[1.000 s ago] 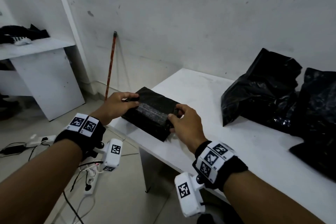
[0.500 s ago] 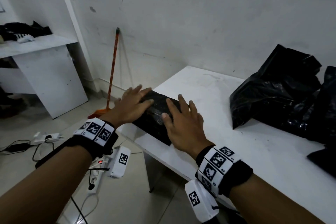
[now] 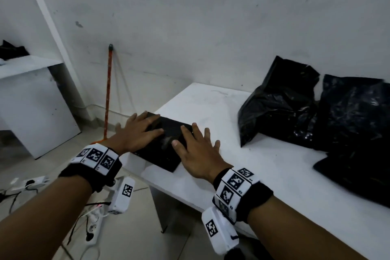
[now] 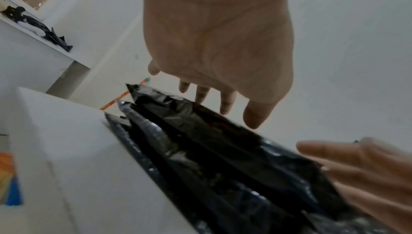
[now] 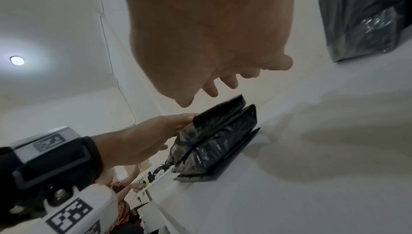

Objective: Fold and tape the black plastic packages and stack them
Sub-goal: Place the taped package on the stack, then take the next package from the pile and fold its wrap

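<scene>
A stack of folded black plastic packages [image 3: 167, 133] lies at the left corner of the white table [image 3: 274, 175]. My left hand [image 3: 145, 124] lies flat on its left half with straight fingers. My right hand [image 3: 196, 141] is spread flat over its right end, partly over the table. The left wrist view shows the layered packages [image 4: 223, 149] under my left hand [image 4: 214, 61], whose fingers are straight, with my right hand [image 4: 356, 163] at the lower right. In the right wrist view my right hand [image 5: 211, 44] hovers just above the stack [image 5: 214, 137], and my left hand [image 5: 156, 132] touches its top edge.
Two loose, crumpled black plastic bags [image 3: 280, 110] [image 3: 354, 129] lie at the right of the table, against the wall. An orange broomstick [image 3: 108, 91] leans on the wall. A power strip with cables [image 3: 95, 224] is on the floor. A white desk [image 3: 31, 101] stands at the left.
One second ago both hands gripped the ends of the top package. They have let go and now lie flat with straight fingers on it; the right hand has slid slightly right.
</scene>
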`<state>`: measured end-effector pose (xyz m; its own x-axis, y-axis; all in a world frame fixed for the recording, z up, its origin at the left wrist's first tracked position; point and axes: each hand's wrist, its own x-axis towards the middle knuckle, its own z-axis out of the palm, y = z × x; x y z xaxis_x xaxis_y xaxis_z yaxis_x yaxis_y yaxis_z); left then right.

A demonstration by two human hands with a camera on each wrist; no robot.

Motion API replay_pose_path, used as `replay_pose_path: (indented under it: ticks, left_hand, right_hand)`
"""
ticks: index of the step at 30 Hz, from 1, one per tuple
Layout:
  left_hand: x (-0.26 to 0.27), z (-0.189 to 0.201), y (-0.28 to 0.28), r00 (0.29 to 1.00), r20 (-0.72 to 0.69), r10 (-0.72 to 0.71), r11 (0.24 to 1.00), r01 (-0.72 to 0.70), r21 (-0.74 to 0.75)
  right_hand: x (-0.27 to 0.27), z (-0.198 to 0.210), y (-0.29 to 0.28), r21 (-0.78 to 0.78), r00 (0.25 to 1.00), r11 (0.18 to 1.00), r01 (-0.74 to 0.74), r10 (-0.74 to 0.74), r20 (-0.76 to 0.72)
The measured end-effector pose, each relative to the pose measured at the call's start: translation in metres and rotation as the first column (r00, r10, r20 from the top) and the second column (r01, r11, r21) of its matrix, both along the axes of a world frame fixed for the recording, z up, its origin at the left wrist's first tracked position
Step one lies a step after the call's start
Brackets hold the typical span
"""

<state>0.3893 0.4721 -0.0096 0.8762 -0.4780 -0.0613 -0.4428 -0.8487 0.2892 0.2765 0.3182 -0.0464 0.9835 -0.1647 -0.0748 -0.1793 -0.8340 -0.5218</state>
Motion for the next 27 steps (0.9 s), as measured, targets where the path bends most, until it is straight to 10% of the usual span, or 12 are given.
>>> replay_pose_path:
  ticks: [8,16,27]
  left_hand:
    - [-0.032,0.022,-0.06,0.978,0.191,-0.088,0.961,0.134,-0.243]
    - [-0.072,0.052,-0.143,0.971,0.071,-0.229,0.854,0.236,-0.463]
    - [-0.059,0.042,-0.171,0.979,-0.108,-0.175,0.842,0.092,-0.532]
  right_hand:
    - [-0.048,0.006,-0.07,0.261,0.893,0.897,0.357,-0.41,0.187]
    - [-0.039,0.005,-0.145,0.764,0.571,0.379,0.522,-0.821,0.017]
    - [-0.042,0.005,-0.174,0.688,0.632,0.566,0.454,-0.749,0.199]
